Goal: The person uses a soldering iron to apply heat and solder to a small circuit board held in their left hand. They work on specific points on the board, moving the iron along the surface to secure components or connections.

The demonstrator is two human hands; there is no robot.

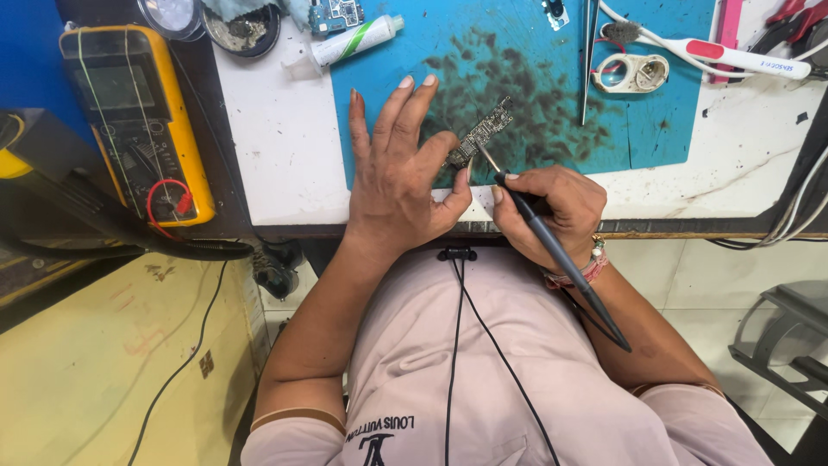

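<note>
Two hands were busy near the middle of the frame. My left hand (398, 177) lay flat w/ fingers spread, and its thumb and first finger pinched one end of a small circuit board (481, 134). My right hand (552, 207) was closed around a thin dark soldering iron (552, 246), held like a pen, its tip touching the board's lower end.

The board looked very light and thin. I'd guess it was stiff but easy to break, w/ tiny parts on top, so the bare edges seemed the safe place to hold it, not the top. The iron tip was prob. hot, so only the handle was ok to grip.

The board was long, narrow, dark, w/ small silver bits. It sat tilted on a blue mat (655, 103) w/ black stains, in the upper middle.
</note>
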